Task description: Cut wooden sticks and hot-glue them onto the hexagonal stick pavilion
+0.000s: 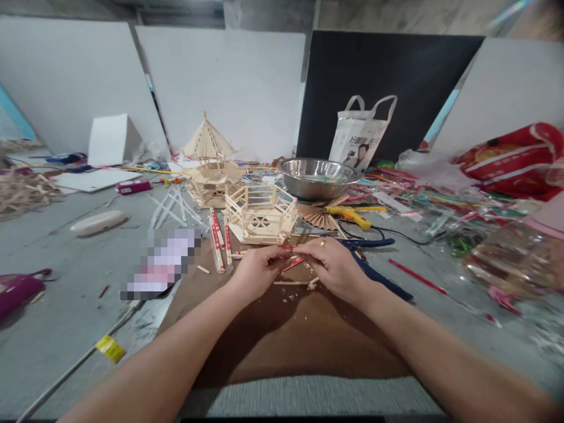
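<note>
My left hand (257, 271) and my right hand (333, 267) meet over a brown board (286, 335), fingers pinched together. Between them they grip a thin stick in a red-and-clear wrapper (294, 262). A bare wooden stick (291, 283) and small crumbs lie just under the hands. Right behind the hands stands a low hexagonal fence frame made of sticks (261, 214). Farther back stands a stick pavilion with a pointed roof (209, 161).
Wrapped sticks (217, 238) lie left of the hands. Blue-handled pliers (374, 258), a yellow glue gun (348, 214) and a steel bowl (318, 176) are to the right and behind. A white bag (362, 132), red packaging (515, 155) and plastic wrappers crowd the right side.
</note>
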A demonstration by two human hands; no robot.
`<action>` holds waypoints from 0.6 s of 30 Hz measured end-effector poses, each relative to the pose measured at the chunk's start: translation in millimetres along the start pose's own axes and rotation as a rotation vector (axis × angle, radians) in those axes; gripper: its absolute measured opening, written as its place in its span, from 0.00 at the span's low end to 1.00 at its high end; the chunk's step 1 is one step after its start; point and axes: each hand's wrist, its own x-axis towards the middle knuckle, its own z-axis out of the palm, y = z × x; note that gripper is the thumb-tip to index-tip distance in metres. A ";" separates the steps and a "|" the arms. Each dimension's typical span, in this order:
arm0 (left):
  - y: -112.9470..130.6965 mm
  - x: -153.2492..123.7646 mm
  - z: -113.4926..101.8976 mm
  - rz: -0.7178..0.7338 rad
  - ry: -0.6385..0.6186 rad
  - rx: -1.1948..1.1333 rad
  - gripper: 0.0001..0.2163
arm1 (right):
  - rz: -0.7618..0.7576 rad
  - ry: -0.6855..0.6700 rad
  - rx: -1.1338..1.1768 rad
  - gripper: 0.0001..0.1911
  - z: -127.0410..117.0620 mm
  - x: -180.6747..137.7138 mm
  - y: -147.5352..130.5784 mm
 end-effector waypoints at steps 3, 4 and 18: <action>4.1 3.1 -9.1 0.030 0.066 0.111 0.09 | -0.098 -0.125 0.003 0.11 -8.0 12.4 -7.7; 5.9 4.4 -12.8 0.033 0.080 0.136 0.09 | -0.116 -0.151 -0.012 0.11 -9.6 16.3 -8.9; 27.5 43.5 -92.7 0.066 -0.068 0.223 0.16 | 0.004 0.061 -0.075 0.08 -9.5 68.4 12.7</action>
